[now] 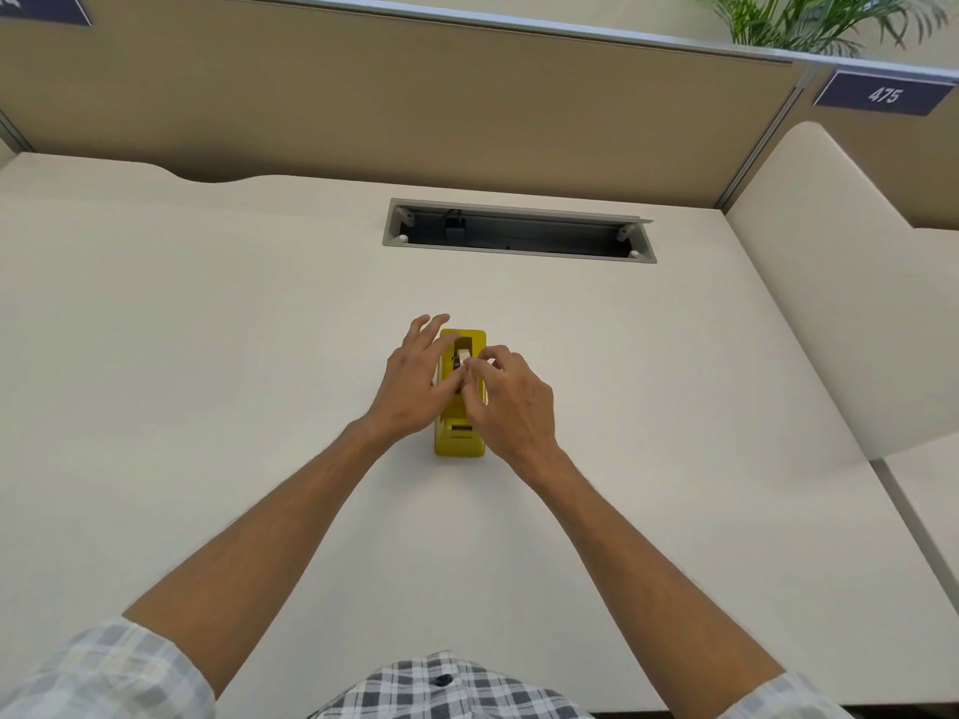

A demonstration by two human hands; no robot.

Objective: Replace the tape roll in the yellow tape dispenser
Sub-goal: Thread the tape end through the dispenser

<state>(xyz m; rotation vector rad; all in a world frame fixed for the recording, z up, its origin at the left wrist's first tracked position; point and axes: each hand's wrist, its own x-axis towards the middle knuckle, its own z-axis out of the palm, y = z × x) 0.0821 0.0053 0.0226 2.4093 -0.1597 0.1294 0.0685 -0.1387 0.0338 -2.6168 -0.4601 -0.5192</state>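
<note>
On the big cream desk top (207, 355), near the middle, sat the small yellow plastic tape dispenser (460, 442), with its long side pointing to 12 o'clock. A white tape roll (462, 357) sat in the slot on top of it.

The left hand (415, 378) lay on the dispenser's 9 o'clock side, its fingers straight and spread, touching the yellow body and the roll. The right hand (511, 399) came in from 3 o'clock with curled fingers, and its fingertips pinched at the white roll.

At 12 o'clock from the dispenser, well apart, was a long grey cable slot (519, 232) cut into the desk, with a small black plug (454, 224) inside. Behind it stood a tan divider wall (363, 96). A dark blue sign reading 475 (883, 93) hung at 2 o'clock, and green plant leaves (809, 18) showed above it.

Both hands covered most of the dispenser's middle, so the roll was mostly hidden. Where the tape's end lay was too small to tell. Checked shirt sleeves (98, 672) were cut off at the bottom edge.
</note>
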